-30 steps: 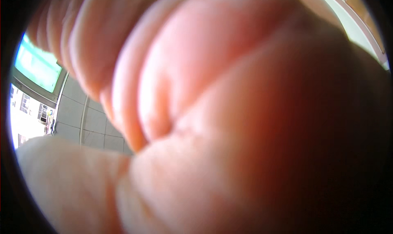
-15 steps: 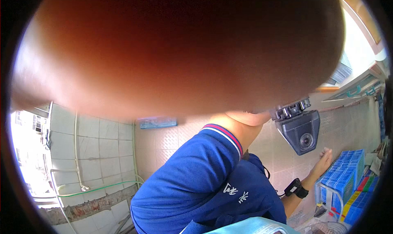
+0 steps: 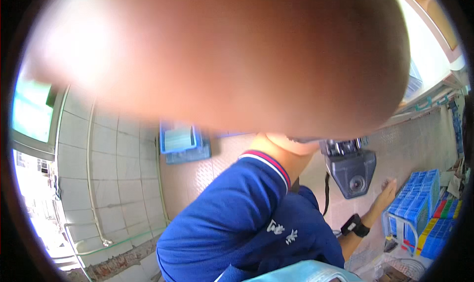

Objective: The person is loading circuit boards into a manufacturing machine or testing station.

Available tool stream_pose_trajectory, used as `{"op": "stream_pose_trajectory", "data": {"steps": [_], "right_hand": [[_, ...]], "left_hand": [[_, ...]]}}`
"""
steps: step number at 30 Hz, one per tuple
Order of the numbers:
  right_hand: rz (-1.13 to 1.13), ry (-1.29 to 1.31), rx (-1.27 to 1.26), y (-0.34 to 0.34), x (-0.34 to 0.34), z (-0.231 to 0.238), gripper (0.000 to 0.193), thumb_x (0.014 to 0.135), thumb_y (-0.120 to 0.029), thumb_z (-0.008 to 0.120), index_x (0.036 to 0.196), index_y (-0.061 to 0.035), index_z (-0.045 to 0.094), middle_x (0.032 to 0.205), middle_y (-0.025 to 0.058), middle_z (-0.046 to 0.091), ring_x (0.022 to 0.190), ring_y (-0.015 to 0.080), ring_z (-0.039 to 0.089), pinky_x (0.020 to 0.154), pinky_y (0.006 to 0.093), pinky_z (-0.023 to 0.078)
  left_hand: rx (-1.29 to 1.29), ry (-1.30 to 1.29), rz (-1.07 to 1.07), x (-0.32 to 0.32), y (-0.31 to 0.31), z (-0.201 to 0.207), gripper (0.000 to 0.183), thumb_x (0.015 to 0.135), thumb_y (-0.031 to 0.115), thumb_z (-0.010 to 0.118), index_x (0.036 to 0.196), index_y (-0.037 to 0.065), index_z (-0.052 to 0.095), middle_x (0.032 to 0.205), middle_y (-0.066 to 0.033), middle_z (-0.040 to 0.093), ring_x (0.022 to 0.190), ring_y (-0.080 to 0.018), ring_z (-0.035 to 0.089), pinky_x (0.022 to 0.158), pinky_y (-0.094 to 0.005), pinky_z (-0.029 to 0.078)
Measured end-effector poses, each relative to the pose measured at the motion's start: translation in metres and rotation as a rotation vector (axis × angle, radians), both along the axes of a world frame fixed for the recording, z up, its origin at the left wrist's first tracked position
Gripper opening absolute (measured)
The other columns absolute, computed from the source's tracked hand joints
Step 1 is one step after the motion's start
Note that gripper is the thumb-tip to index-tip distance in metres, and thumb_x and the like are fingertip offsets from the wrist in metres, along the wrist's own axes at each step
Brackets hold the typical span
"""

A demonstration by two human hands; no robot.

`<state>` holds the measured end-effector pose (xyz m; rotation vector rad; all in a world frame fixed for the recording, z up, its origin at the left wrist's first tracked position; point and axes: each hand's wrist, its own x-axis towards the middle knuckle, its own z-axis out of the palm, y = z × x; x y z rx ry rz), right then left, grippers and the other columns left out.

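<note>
My left hand (image 3: 237, 60) is raised right in front of the lens and fills the upper half of the view as a large blur. Its fingers cannot be made out, nor whether they hold anything. A black box-shaped camera (image 3: 350, 176) on a dark mount hangs just below that hand, with a black cable beside it. Down at the right, my right hand (image 3: 385, 197) hangs with its fingers stretched out and holds nothing visible. A black strapped device (image 3: 356, 226) sits on the right wrist. Nearest to this hand are blue plastic crates (image 3: 412, 198).
More crates (image 3: 437, 232) in blue, yellow, red and green stand at the lower right beside a white metal frame (image 3: 407, 227). Blue bins (image 3: 185, 146) rest on the tiled floor at the left. A white tiled wall (image 3: 106, 178) with pipes runs along the left, next to a bright window opening.
The blur of my left hand has become brighter and sits slightly higher. More of the blue bins and window shows. The black camera has shifted left and down. My right hand has barely moved.
</note>
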<state>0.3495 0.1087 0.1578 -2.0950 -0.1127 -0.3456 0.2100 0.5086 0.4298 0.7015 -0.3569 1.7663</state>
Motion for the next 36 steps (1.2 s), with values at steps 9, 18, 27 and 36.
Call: {"op": "stream_pose_trajectory", "data": {"steps": [9,18,27,36], "right_hand": [[0.005,0.168,0.366,-0.015,-0.019,-0.001,0.038,0.094,-0.031,0.042,0.096,0.0044,0.057,0.087,0.0064,0.058,0.071,0.0166,0.054,0.068,0.0303,0.045],[-0.184,-0.018,-0.013,-0.048,-0.004,-0.016,0.043,0.090,-0.033,0.046,0.081,0.0045,0.065,0.075,0.0160,0.064,0.070,0.0241,0.059,0.068,0.0349,0.047],[-0.175,0.017,0.034,-0.103,0.069,-0.034,0.038,0.092,-0.027,0.040,0.079,0.0036,0.058,0.073,0.0123,0.056,0.068,0.0204,0.053,0.065,0.0324,0.045],[-0.161,-0.038,0.163,-0.202,0.117,-0.022,0.036,0.093,-0.026,0.043,0.072,0.0001,0.053,0.066,0.0029,0.051,0.063,0.0116,0.046,0.059,0.0271,0.039]], "left_hand": [[0.032,-0.045,-0.165,0.038,-0.002,0.001,0.053,0.091,0.044,0.028,0.097,0.000,0.057,0.092,-0.0125,0.058,0.086,-0.0260,0.054,0.082,-0.0392,0.039],[0.032,-0.078,-0.289,0.069,-0.042,-0.004,0.056,0.091,0.047,0.027,0.097,0.001,0.058,0.092,-0.0126,0.059,0.087,-0.0267,0.054,0.084,-0.0399,0.038],[0.050,-0.168,-0.443,0.131,-0.127,0.015,0.059,0.091,0.049,0.025,0.096,0.001,0.059,0.093,-0.0127,0.059,0.088,-0.0273,0.054,0.085,-0.0407,0.038],[0.117,-0.462,-0.858,0.211,-0.273,0.092,0.061,0.091,0.051,0.024,0.096,0.002,0.060,0.093,-0.0128,0.060,0.089,-0.0279,0.054,0.087,-0.0414,0.037]]}}
